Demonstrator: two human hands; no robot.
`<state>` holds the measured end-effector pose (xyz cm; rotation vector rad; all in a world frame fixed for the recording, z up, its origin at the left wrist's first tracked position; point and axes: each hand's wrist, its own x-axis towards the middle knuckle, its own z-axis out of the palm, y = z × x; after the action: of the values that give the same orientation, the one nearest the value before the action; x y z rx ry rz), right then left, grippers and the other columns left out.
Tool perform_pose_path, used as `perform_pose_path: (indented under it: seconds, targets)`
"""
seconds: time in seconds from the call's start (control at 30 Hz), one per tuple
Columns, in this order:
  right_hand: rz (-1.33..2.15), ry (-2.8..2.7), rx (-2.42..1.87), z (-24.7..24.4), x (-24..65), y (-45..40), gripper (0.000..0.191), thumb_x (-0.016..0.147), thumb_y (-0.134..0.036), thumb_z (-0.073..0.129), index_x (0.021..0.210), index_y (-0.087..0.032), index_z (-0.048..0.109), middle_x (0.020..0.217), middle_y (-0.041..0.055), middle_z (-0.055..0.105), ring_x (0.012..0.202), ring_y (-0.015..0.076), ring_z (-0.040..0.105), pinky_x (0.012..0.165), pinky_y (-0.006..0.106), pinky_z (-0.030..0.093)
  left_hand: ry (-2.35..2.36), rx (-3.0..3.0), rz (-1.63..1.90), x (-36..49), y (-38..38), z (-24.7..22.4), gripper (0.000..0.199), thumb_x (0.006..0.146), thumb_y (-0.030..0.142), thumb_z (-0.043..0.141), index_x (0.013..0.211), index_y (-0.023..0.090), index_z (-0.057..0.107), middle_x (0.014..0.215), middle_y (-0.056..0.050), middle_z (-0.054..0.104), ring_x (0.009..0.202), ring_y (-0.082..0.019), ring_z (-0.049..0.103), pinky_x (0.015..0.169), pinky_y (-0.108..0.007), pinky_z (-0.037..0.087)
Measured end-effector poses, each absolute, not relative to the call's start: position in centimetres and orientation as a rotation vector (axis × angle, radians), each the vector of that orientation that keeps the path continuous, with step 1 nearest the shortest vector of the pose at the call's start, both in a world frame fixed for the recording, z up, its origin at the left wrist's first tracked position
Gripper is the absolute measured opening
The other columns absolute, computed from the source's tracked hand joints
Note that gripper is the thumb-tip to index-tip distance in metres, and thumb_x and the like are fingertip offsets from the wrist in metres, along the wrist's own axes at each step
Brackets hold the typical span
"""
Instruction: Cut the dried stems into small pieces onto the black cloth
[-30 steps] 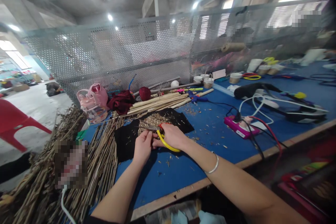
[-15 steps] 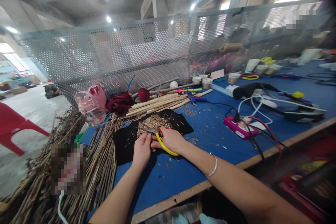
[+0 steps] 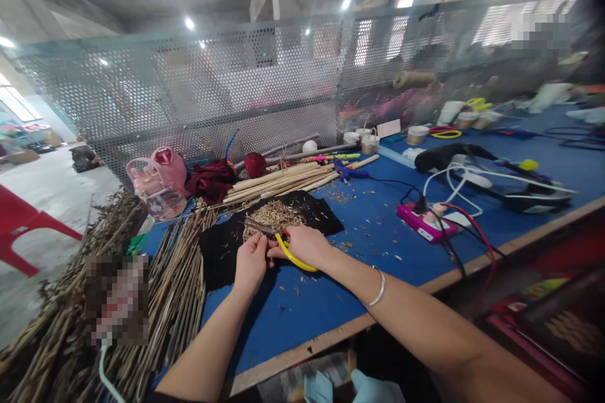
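Observation:
My right hand (image 3: 302, 245) is wrapped round yellow-handled scissors (image 3: 295, 258), whose dark blades point left over a heap of small tan chips (image 3: 278, 215). Close beside it on the left, my left hand (image 3: 252, 260) is closed, fingertips pinched near the blades; whatever it holds is too small to make out. The heap lies on a black cloth (image 3: 215, 261) on the blue table (image 3: 278, 327). Left of the cloth lies a large bundle of thin brown stems (image 3: 177, 283). Pale peeled sticks (image 3: 283, 181) are laid behind the heap.
A pink bag (image 3: 163, 179), dark red cloth (image 3: 211, 182) and red ball (image 3: 255, 164) stand behind. A blue glue gun (image 3: 350, 171), purple power strip (image 3: 428, 225) and white cables are to the right. A perforated metal screen (image 3: 212, 94) runs along the back.
The view has shifted slightly, so the table and objects appear a little further left. Both hands stay close together over the cloth, with the scissors still in my right hand.

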<state>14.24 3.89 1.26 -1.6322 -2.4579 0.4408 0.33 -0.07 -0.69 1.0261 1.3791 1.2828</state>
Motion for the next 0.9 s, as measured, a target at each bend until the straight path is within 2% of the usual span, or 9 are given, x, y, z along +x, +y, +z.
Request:
perform_pose_path:
  seconds: [0.17, 0.33, 0.57, 0.73, 0.9]
  targets:
    - [0.451, -2.454, -1.657, 0.99, 14.23, 4.21, 0.069, 0.059, -0.082, 0.04, 0.088, -0.023, 0.06, 0.09, 0.0096, 0.067, 0.083, 0.0262, 0.063, 0.066, 0.031, 0.045, 1.415, 1.054, 1.265, 0.15, -0.09, -0.6, 0.03, 0.071, 0.045, 0.054, 0.071, 0.015, 0.057, 0.064, 0.0, 0.059, 0.044, -0.007, 0.046, 0.038, -0.018, 0.039]
    - [0.436, -2.445, -1.654, 1.09, 14.38, 4.38, 0.066, 0.059, -0.082, 0.041, 0.083, -0.024, 0.06, 0.086, 0.0078, 0.068, 0.082, 0.026, 0.063, 0.065, 0.03, 0.044, 1.405, 1.004, 1.321, 0.1, 0.02, -0.42, 0.031, 0.07, 0.046, 0.056, 0.073, 0.015, 0.057, 0.056, 0.003, 0.053, 0.041, -0.006, 0.044, 0.037, -0.016, 0.036]
    - [0.369, -2.479, -1.649, 1.25, 14.32, 4.1, 0.072, 0.057, -0.082, 0.043, 0.091, -0.02, 0.057, 0.087, 0.0093, 0.067, 0.085, 0.0267, 0.063, 0.067, 0.031, 0.043, 1.287, 0.911, 1.37, 0.08, 0.26, -0.57, 0.026, 0.068, 0.04, 0.059, 0.068, 0.015, 0.051, 0.059, 0.003, 0.054, 0.04, -0.005, 0.045, 0.037, -0.017, 0.036]
    - [0.375, -2.479, -1.605, 1.13, 14.38, 3.99, 0.076, 0.056, -0.081, 0.047, 0.099, -0.018, 0.053, 0.088, 0.0105, 0.066, 0.086, 0.0266, 0.062, 0.068, 0.031, 0.043, 1.247, 0.974, 1.368, 0.15, 0.12, -0.73, 0.026, 0.069, 0.04, 0.059, 0.067, 0.015, 0.053, 0.055, 0.003, 0.053, 0.039, -0.005, 0.043, 0.038, -0.017, 0.033]
    - [0.288, -2.457, -1.514, 0.94, 14.39, 3.89, 0.073, 0.055, -0.078, 0.052, 0.095, -0.017, 0.052, 0.093, 0.0116, 0.064, 0.087, 0.0265, 0.061, 0.069, 0.03, 0.042, 1.302, 1.007, 1.372, 0.26, -0.1, -0.67, 0.027, 0.069, 0.041, 0.059, 0.068, 0.014, 0.056, 0.052, 0.003, 0.053, 0.04, -0.005, 0.042, 0.04, -0.017, 0.033]
